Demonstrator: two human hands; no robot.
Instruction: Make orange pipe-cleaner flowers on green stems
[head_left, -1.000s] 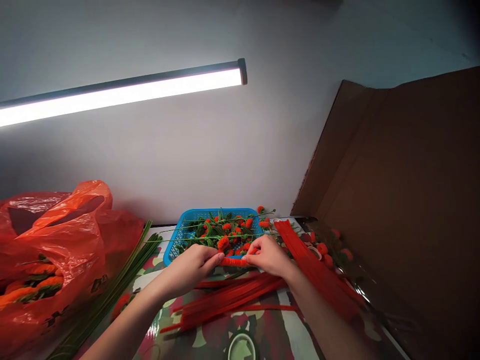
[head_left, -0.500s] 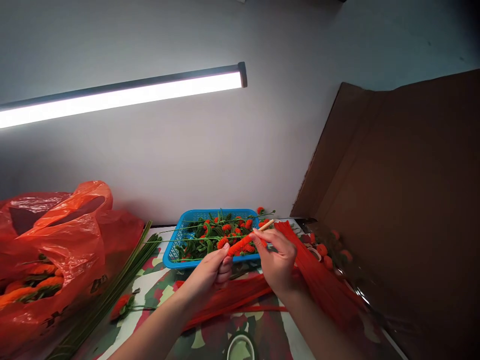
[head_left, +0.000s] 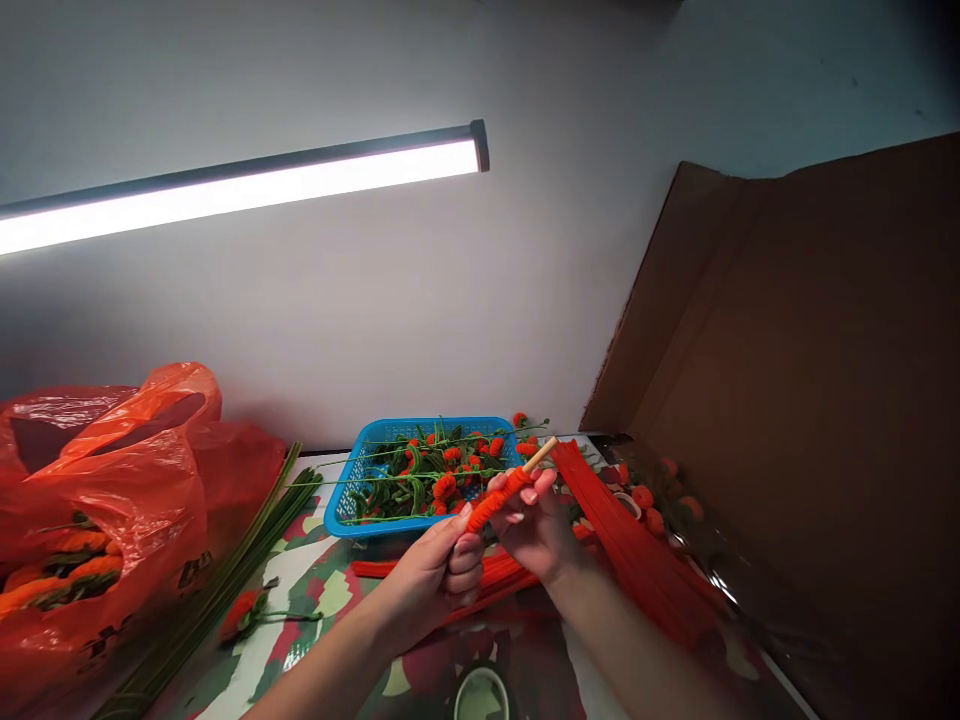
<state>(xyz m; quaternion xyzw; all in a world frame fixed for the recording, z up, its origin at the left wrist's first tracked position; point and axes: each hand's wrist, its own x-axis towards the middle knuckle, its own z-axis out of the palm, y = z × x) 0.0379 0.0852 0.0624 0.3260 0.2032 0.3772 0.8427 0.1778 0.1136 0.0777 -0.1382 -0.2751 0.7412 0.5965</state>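
Observation:
A pale wooden stick point(head_left: 541, 454) slants up to the right, with an orange fuzzy strip point(head_left: 496, 501) coiled around it; its upper end is bare. My left hand point(head_left: 448, 560) is closed on the lower end of the coil. Around the upper part of the coil are the bent fingers of my right hand point(head_left: 534, 525), palm turned partly up. Just behind both hands stands a blue basket point(head_left: 341, 500) holding orange flower heads and green stems. Red-orange strips point(head_left: 615, 520) lie in a bundle to the right, and more strips point(head_left: 375, 569) lie beneath my hands.
An orange plastic bag point(head_left: 165, 480) with flowers stands left, beside long green stems point(head_left: 247, 550). One orange flower point(head_left: 240, 615) lies nearby. A round cup point(head_left: 481, 694) is at the front edge. Cardboard point(head_left: 810, 400) rises on the right; a lamp point(head_left: 300, 185) hangs above.
My right hand has turned from a fingertip pinch near the bare stick to a palm-up hold around the coil. My left hand has shifted slightly right and down, and the stick tilts more steeply.

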